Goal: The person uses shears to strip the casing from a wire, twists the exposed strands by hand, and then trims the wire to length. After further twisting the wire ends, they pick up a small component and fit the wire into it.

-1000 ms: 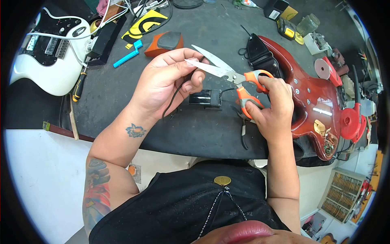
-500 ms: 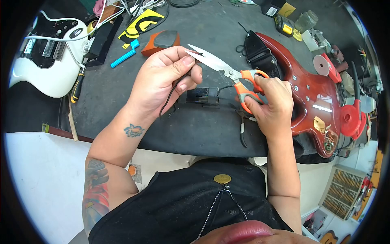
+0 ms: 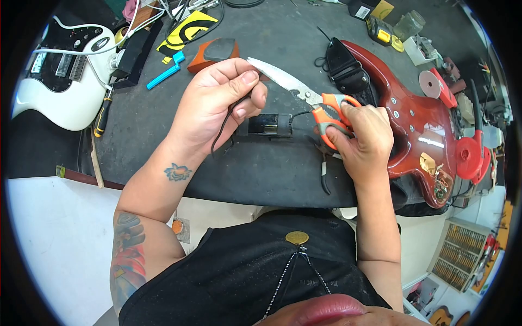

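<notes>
A thin black cord (image 3: 222, 128) is pinched in my left hand (image 3: 225, 98), its loose end hanging down toward the wrist. My right hand (image 3: 363, 133) grips the orange and grey handles of a pair of scissors (image 3: 283, 77). The blades point left and reach my left fingertips, nearly together. Whether the cord's tip lies between them is hidden. Below the blades, a black box-shaped part (image 3: 270, 125) with a shiny face and a cable rests on the dark table (image 3: 244, 179). Black-handled pliers (image 3: 324, 174) lie near the table's front edge.
A white guitar body (image 3: 65, 103) lies at the left, beside a yellow-black screwdriver (image 3: 102, 117). A blue tool (image 3: 166, 71) and an orange block (image 3: 215, 51) sit behind my left hand. On the right are a red-brown guitar body (image 3: 424, 127), a black pouch (image 3: 345, 68) and red spools (image 3: 468, 157).
The scissor blades have closed from a visible gap to nearly together. My right fingers have drawn the handles closer. My left hand has shifted very slightly.
</notes>
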Demonstrator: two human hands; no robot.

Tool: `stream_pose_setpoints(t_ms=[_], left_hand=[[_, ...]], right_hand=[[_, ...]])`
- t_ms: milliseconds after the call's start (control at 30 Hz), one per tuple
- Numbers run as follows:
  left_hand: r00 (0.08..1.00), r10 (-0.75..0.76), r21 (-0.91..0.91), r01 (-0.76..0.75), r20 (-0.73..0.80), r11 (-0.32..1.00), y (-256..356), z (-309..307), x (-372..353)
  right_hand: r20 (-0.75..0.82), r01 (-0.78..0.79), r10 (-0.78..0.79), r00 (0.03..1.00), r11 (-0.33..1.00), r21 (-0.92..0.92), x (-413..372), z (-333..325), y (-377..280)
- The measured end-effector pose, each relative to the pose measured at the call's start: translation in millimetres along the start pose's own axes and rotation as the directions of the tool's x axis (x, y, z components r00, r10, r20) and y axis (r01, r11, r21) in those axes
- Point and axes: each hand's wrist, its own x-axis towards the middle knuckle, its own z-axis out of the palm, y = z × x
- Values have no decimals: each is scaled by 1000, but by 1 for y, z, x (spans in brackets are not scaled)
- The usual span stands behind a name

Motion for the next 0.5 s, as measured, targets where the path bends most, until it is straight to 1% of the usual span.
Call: stream_pose_setpoints(t_ms=[100,167,367,467,500], left_hand=[[1000,3,7,-3,-3,1000,1,0,-1],[1000,10,5,-10,7,1000,1,-1,-1],[999,20,-17,-19,36,1000,1,-3,-2],[999,24,14,-25,35,1000,1,-2,-3],[999,45,71,-46,15,996,2,-1,-3]], right_hand=[[-6,22,-22,1000,1000,13,-1,0,-1],[14,-10,10,1000,1000,15,-1,0,-3],[-9,-2,2,1000,999,35,1,2,-4],[-6,2,-2,1000,1000,28,1,1,-5],[-6,0,0,1000,1000,26,1,1,-5]])
